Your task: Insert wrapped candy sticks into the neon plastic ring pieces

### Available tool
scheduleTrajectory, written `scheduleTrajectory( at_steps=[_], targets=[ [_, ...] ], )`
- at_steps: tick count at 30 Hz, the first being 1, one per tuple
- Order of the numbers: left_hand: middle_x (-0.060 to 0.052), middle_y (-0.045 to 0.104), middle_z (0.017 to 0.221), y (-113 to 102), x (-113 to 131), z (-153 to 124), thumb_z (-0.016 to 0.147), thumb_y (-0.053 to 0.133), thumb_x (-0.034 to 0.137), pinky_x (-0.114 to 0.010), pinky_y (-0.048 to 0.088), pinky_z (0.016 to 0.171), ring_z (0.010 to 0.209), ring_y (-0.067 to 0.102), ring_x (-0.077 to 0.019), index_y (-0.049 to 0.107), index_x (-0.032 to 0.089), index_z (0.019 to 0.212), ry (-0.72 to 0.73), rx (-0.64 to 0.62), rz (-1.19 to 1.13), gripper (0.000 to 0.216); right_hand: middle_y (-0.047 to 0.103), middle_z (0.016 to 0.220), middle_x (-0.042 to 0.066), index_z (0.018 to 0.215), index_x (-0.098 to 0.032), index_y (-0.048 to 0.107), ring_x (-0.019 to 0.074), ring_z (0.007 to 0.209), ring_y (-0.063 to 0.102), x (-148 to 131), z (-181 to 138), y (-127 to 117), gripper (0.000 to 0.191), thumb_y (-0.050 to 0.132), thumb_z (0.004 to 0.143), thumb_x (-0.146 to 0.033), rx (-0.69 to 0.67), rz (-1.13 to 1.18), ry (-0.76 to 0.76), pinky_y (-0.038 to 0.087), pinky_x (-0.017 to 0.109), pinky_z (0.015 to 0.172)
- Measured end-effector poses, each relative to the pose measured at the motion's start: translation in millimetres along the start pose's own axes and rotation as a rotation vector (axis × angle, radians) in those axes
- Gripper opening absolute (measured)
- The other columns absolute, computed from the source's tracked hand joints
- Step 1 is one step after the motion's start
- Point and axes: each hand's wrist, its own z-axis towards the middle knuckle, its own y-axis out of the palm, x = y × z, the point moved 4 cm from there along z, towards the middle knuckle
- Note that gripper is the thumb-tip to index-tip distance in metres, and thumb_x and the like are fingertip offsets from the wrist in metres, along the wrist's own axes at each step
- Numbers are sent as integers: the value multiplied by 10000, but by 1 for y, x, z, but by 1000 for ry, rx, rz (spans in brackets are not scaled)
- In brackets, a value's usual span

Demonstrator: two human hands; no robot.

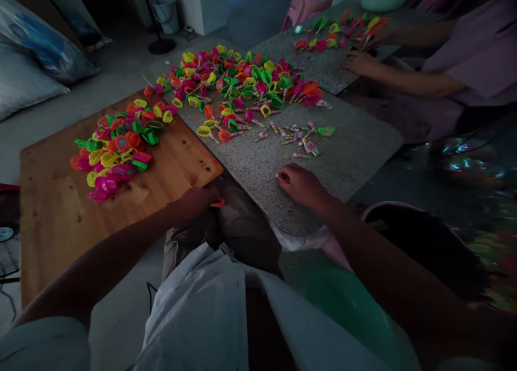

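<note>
My left hand (197,202) is closed near the front corner of the wooden board, over my lap. A small orange plastic piece (218,202) sticks out from its fingers; the rest of it is hidden. My right hand (301,183) rests low over the grey speckled tabletop (258,172), fingers curled in a pinch. A small pale tip (277,175) shows at its fingertips, probably the end of a thin stick, too little of it to be sure. Just beyond that hand lie several loose, printed sticks (301,137) and one green piece (326,131).
Bright plastic pieces are heaped on the wooden board (169,169), and a larger pile (242,80) covers the grey table's far side. At right, a co-worker's hands (361,63) handle similar pieces. A green basin (347,301) and dark tub (420,247) stand below right.
</note>
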Motion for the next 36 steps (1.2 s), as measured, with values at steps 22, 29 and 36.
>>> scheduleTrajectory(
  at_steps=[22, 29, 36],
  targets=[
    [-19, 779, 842, 28, 17, 50, 923, 646, 249, -210, 511, 598, 668, 687, -137, 802, 187, 1150, -304, 284, -885, 282, 771, 1111, 86, 1155, -220, 703, 240, 1020, 708, -63, -8, 15, 155, 578, 1073, -261, 34, 266, -140, 521, 344, 913],
    [-29, 802, 868, 31, 19, 56, 940, 654, 344, -226, 518, 624, 696, 706, -156, 821, 209, 1164, -210, 306, -782, 310, 766, 1105, 81, 1146, -229, 727, 240, 1048, 665, -70, -2, 17, 165, 578, 1088, -268, 36, 286, -240, 500, 361, 949],
    [-31, 766, 899, 32, 23, 58, 932, 657, 310, -186, 508, 561, 636, 659, -108, 770, 177, 1198, -260, 276, -896, 318, 762, 1122, 89, 1156, -231, 732, 248, 1076, 658, -70, 2, 19, 191, 564, 1081, -283, 32, 337, -232, 505, 386, 989]
  ],
)
